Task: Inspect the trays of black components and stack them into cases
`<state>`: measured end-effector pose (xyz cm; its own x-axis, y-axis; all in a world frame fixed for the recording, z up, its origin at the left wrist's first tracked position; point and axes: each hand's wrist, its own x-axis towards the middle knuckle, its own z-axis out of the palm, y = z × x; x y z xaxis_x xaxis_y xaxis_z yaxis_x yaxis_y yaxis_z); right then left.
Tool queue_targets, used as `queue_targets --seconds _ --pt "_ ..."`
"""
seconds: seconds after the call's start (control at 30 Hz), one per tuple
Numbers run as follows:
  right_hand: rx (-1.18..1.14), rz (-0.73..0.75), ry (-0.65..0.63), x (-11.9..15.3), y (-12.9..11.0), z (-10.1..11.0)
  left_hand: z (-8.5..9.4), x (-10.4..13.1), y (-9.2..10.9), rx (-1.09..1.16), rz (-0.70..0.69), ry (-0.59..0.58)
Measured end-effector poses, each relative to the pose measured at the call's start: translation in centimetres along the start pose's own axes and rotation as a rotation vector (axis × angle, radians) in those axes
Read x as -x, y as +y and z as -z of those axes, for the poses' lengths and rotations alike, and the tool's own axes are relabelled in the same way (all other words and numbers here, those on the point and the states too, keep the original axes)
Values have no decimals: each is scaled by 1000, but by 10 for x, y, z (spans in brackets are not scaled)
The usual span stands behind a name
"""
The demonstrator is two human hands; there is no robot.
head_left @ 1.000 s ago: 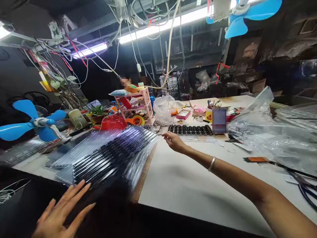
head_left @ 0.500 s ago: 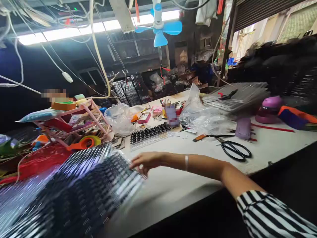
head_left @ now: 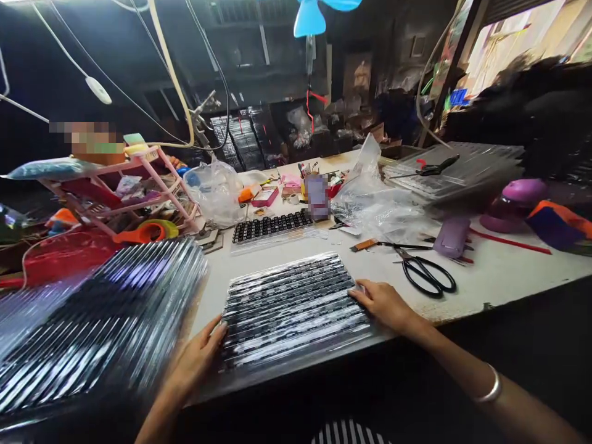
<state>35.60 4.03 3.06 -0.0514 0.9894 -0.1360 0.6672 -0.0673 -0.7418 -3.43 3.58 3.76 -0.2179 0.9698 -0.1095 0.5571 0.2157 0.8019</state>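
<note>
A clear plastic tray (head_left: 287,308) with rows of small dark pieces lies before me at the front of the white table. My left hand (head_left: 201,351) grips its left edge, and my right hand (head_left: 382,302) pinches its right edge between thumb and fingers. To the left stands a tall stack of similar trays (head_left: 115,308), its near side blurred. Behind the held tray sits another clear tray with black pieces (head_left: 272,228) in rows. Black-handled scissors (head_left: 428,274) lie to the right of my right hand.
A pink rack (head_left: 152,179) with tape rolls and clutter stands at the back left. Clear plastic bags (head_left: 383,209) lie at the middle back. Flat clear trays (head_left: 462,172) are piled at the back right. A purple case (head_left: 451,237) rests beyond the scissors. Cables and a blue fan (head_left: 309,18) hang above.
The tray has come from over the left stack to the table in front of me. My left hand has come into view on its left edge. The view has tilted down.
</note>
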Motion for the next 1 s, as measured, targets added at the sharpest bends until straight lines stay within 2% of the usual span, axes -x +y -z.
queue_targets --seconds 0.07,0.13,0.2,0.27,0.37,0.5,0.7,0.8,0.83,0.9,1.0 --pt "128 -19 52 -2 1 -4 -8 -8 3 -290 -27 2" --pt "228 20 81 0 4 -9 -12 -10 1 -414 -11 29" --pt "324 148 171 4 11 -17 -15 -4 -7 -553 -95 80" --pt "400 315 294 10 20 -28 -20 6 -17 -591 -204 151" --pt "427 425 416 16 27 -47 -27 18 -28 -398 -232 241" --pt "318 411 474 16 22 -62 -32 16 -28 -146 -179 274" --pt "100 383 422 19 15 -56 -33 18 -13 68 -166 242" --pt "-53 394 384 25 5 -46 -30 28 5 428 -205 268" --pt "-114 410 371 27 0 -42 -27 31 12 573 -234 306" --pt "-223 450 378 30 -9 -34 -19 33 27 780 -306 454" --pt "-290 442 451 31 -11 -26 -3 29 44 902 -338 717"
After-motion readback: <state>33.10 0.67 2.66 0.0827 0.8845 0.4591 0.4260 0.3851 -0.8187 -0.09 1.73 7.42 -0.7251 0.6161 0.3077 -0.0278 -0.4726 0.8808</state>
